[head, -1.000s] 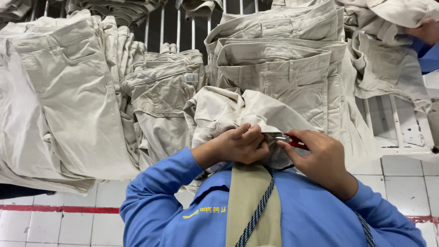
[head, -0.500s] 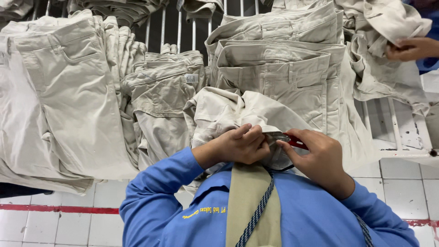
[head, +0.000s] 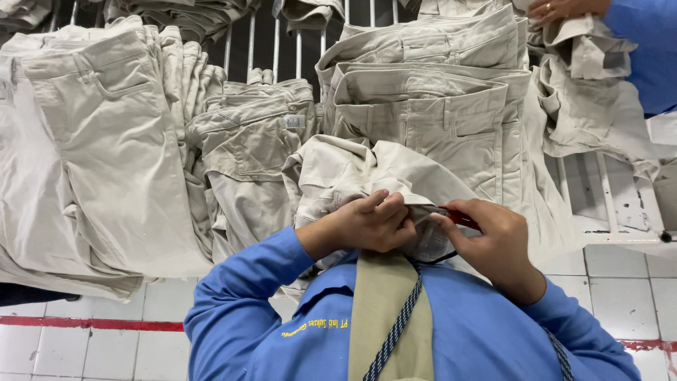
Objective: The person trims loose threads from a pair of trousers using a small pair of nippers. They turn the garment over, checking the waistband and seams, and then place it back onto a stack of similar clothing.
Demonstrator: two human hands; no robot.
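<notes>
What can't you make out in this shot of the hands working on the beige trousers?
- Head view: the red-handled tool is mostly covered by the right hand, so its tip and kind are unclear.
- The spot on the trousers being worked is hidden behind the left hand.
- The small label on a neighbouring pair is too small to read.
- Another person's hand is cut off by the top edge.

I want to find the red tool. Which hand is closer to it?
Right. The right hand pinches the small red tool in its fingers; the left hand grips the beige trousers just beside it.
</notes>
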